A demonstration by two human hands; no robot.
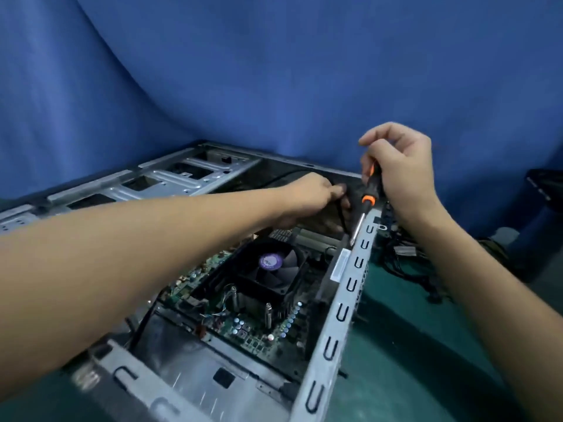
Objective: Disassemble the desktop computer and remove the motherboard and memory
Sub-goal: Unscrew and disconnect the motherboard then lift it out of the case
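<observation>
Open computer case [341, 315], laid flat on a green table [426, 345]. Within the case the motherboard [259, 333] is seated, with a cooler fan [271, 266] mounted near its middle. The board's left part is covered by the left forearm, and memory modules cannot be made out. At the case's far end the left hand [307, 196] is curled round a dark cable [342, 211], its fingertips blurred. Above the case's right wall a screwdriver [370, 190] is gripped by the right hand [402, 166], with the tip lowered to that wall's rim.
</observation>
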